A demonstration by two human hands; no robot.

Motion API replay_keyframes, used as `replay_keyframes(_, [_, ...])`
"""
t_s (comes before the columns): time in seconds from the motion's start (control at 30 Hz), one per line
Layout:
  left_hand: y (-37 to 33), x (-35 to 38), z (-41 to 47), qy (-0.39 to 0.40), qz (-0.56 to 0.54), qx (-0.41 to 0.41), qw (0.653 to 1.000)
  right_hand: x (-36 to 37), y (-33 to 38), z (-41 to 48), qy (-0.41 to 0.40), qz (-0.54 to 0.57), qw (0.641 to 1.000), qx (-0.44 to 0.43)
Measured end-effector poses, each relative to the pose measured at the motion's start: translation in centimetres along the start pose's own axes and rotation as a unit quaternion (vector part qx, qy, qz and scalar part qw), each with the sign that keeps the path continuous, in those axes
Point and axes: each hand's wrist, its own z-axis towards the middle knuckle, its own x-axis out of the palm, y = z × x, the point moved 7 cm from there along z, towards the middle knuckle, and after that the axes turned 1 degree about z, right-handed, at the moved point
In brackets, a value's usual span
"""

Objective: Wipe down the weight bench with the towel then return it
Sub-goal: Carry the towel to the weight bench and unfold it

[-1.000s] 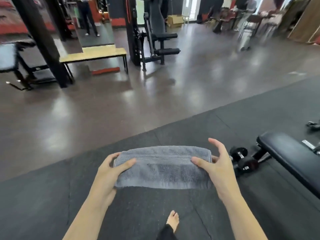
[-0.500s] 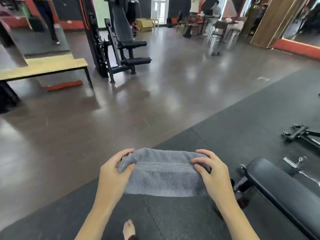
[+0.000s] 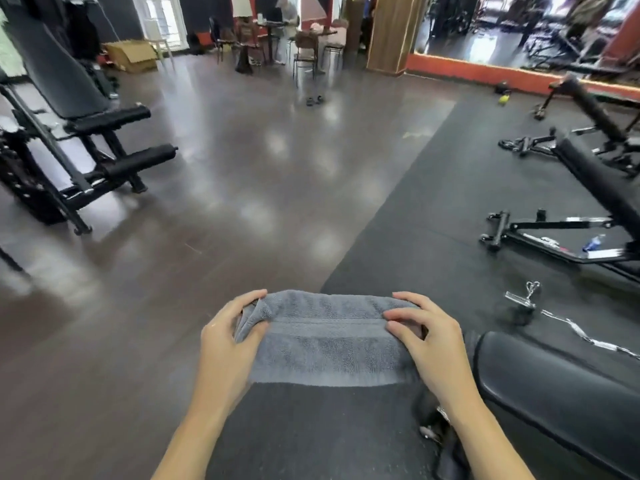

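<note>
A folded grey towel (image 3: pixel 325 341) hangs in the air in front of me, stretched between both hands. My left hand (image 3: pixel 227 348) grips its left end, fingers curled over the top fold. My right hand (image 3: pixel 433 344) grips its right end the same way. The black padded weight bench (image 3: pixel 554 386) lies low at the lower right, its near end just right of my right hand and below the towel. The towel does not touch the bench.
A black exercise machine (image 3: pixel 69 140) stands at the left. Another black bench with its frame (image 3: pixel 595 188) sits on the mat at the right, a metal cable handle (image 3: pixel 526 297) on the floor near it. Chairs, tables and people are far back.
The view has swung to the right and the bench now sits closer under my right hand. Both hands have kept their hold on the towel and curled tighter over its top edge.
</note>
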Motion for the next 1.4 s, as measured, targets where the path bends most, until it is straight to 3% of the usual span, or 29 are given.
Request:
replay_keyframes(0.17, [-0.8,9.4,14.1,0.063,0.003,0.041,0.997,-2.7,-5.1,11.1,-0.09,0.025,0.994,0.059])
replay_keyframes(0.3, [-1.4,17.8,24.7,0.078,0.018,0.062,0.995,-4.9,-11.5,21.1,-0.127,0.108,0.975,0.149])
replay_keyframes(0.5, [-3.9,29.1,40.6,0.105,0.029,0.06,0.992,-8.7,-19.8,37.3,-0.071,0.219,0.932,0.28])
replay_keyframes(0.63, [-5.3,36.1,50.0,0.105,0.007,0.059,0.993,-11.2,-23.0,47.8,0.004,0.237,0.92,0.313])
replay_keyframes(0.77, [-5.4,44.2,59.6,0.129,-0.01,0.068,0.989,-13.9,-26.7,58.2,-0.023,0.228,0.921,0.315])
replay_keyframes(0.93, [-5.3,55.1,72.8,0.165,-0.036,0.094,0.981,-17.6,-30.8,71.9,-0.113,0.215,0.929,0.279])
replay_keyframes(1.03, [-6.5,61.7,81.1,0.2,-0.064,0.09,0.973,-19.8,-32.7,79.2,-0.176,0.283,0.899,0.284])
replay_keyframes(1.13, [-8.5,68.0,88.6,0.234,-0.077,0.096,0.964,-21.9,-34.1,85.8,-0.182,0.33,0.876,0.301])
replay_keyframes(1.4, [-13.6,90.1,102.5,0.343,-0.116,0.138,0.922,-32.6,-41.9,98.4,-0.411,0.262,0.839,0.241])
